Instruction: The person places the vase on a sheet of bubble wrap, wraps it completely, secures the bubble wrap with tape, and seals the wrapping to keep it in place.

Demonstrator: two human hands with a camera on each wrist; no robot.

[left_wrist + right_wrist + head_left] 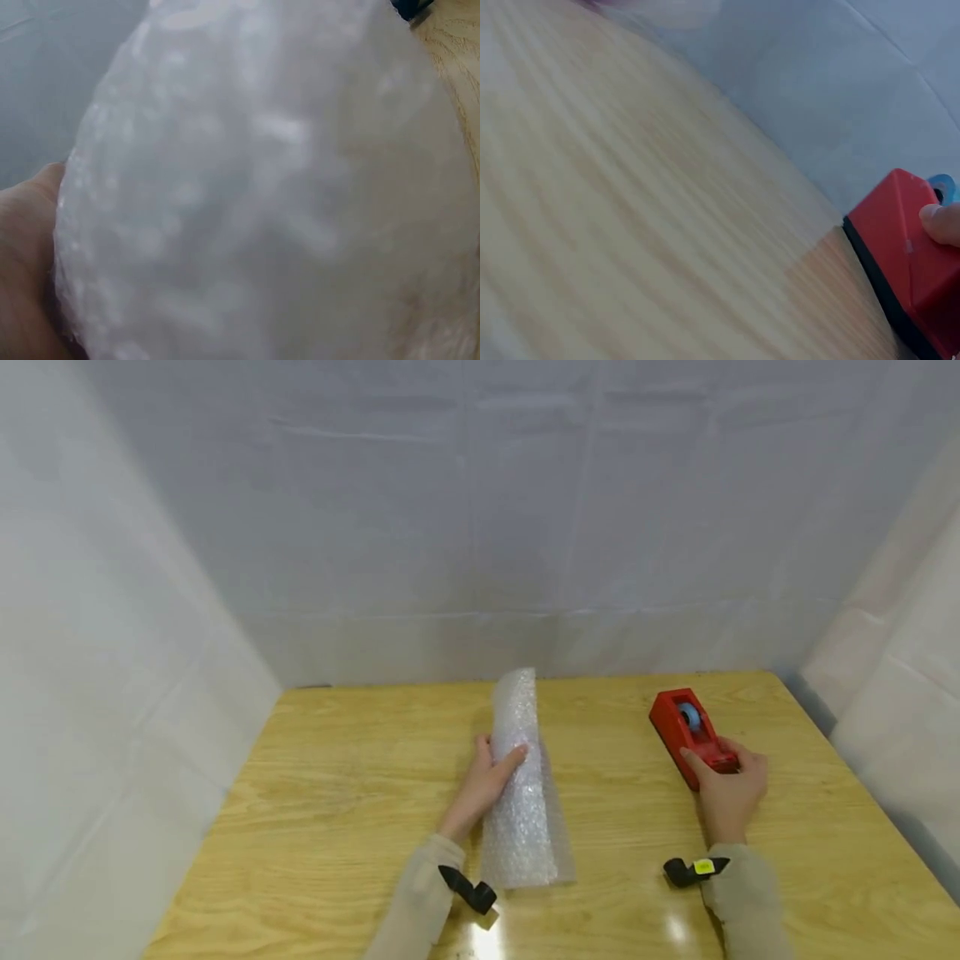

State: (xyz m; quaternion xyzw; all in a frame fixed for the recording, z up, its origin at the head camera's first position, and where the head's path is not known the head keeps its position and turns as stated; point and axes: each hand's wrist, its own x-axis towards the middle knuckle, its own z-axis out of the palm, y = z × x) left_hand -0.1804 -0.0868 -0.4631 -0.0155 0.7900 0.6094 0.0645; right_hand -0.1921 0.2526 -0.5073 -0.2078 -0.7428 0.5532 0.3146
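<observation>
Clear bubble wrap (517,835), rolled or folded into a long bundle, stands out in the middle of the head view. My left hand (483,783) grips it around the middle, thumb across its front. In the left wrist view the bubble wrap (247,187) fills most of the picture, with part of the left hand (26,262) at its edge. Whether anything is inside the wrap I cannot tell. On the right, my right hand (732,789) holds the near end of a red tape dispenser (666,718) with a blue tape roll (688,717). A fingertip (941,223) presses the dispenser's side (892,217) in the right wrist view.
A wood-grain table (330,810) lies under both hands. Pale sheeting hangs behind it (375,527) and along the left and right sides. Small black devices sit on both sleeves (746,893).
</observation>
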